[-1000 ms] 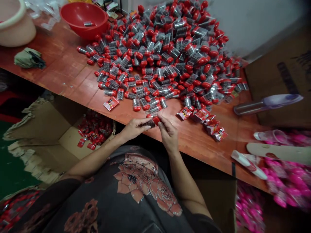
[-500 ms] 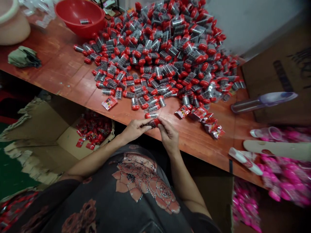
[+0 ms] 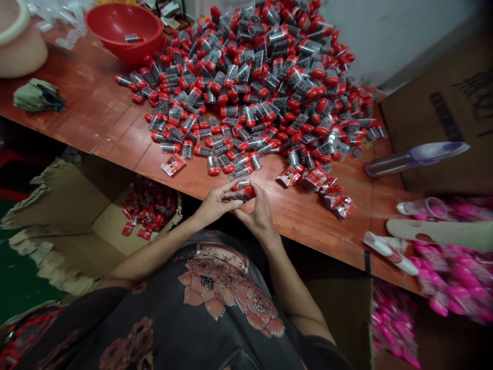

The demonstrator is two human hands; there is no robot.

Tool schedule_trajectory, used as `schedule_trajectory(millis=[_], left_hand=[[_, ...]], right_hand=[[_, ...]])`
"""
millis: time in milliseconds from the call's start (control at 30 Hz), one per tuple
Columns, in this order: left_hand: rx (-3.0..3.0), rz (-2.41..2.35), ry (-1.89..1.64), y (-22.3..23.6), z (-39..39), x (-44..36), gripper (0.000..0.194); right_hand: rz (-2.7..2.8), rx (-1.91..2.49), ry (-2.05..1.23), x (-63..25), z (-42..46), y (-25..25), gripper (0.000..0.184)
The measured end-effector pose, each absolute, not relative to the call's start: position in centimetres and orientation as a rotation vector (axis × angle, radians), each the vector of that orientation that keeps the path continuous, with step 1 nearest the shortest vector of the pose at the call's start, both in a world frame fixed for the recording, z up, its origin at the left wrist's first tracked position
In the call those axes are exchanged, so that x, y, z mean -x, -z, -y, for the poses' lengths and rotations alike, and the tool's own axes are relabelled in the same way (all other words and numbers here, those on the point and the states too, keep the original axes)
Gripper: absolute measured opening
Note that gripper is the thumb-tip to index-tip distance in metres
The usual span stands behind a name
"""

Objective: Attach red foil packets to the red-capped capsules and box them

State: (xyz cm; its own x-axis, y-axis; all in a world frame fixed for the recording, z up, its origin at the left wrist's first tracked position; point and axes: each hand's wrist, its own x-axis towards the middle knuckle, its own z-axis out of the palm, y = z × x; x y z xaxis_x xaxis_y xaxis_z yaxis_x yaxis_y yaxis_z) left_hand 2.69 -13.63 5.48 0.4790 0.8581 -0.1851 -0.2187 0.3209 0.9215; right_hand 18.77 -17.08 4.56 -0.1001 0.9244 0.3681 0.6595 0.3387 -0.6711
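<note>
Near the table's front edge, my left hand [image 3: 215, 204] pinches a small clear plastic tube with a red cap [image 3: 246, 193] between thumb and fingers. My right hand [image 3: 261, 213] curves round the capped end of that same tube, its forefinger against the red cap and its thumb lower down. Just behind it, another red-capped tube [image 3: 242, 183] lies close to my fingertips; whether they touch it I cannot tell. A big heap of such tubes [image 3: 239, 97], dark inside, spreads over the table beyond my hands.
Red printed packets [image 3: 316, 179] lie to the right, with one packet [image 3: 173, 164] to the left. A red bowl [image 3: 127, 25], a pale bucket [image 3: 21, 43] and a crumpled cloth [image 3: 38, 95] stand left. Below is a torn carton [image 3: 57, 236]; pink bagged items [image 3: 458, 277] lie right.
My right thumb has slid down from the capped end, so my right hand is more spread. The tube has turned slightly between my fingers. The heap looks the same.
</note>
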Motion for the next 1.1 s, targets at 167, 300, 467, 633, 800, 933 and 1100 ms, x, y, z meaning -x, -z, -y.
schedule_trajectory(millis=[167, 300, 467, 633, 800, 933, 1100], left_hand=[[-0.772, -0.844, -0.78, -5.4, 13.6, -3.5, 0.059], [-0.749, -0.919, -0.768, -5.4, 13.8, -3.9, 0.066], [-0.72, -0.942, -0.782, -5.4, 14.0, -4.1, 0.062], [-0.673, -0.917, -0.77, -4.3, 14.5, -3.8, 0.064], [-0.718, -0.96, -0.782, -2.4, 15.3, -3.8, 0.053], [-0.923, -1.035, -0.798, -1.7, 14.4, -2.8, 0.049], [-1.402, -1.466, -1.033, -2.3, 9.2, 4.9, 0.033]], right_hand=[[2.029, 1.339, -0.412, -17.7, 17.5, -5.0, 0.079], [2.12, 1.379, -0.271, -17.3, 17.4, -5.3, 0.068], [2.258, 1.358, -0.102, -17.7, 16.7, -5.0, 0.056], [2.329, 1.276, 0.0, -18.0, 16.5, -3.6, 0.05], [2.363, 1.234, -0.016, -17.8, 16.8, -2.4, 0.05], [2.307, 1.283, -0.06, -18.7, 16.5, -2.3, 0.06], [2.193, 1.639, -0.079, -23.7, 15.5, -1.8, 0.066]])
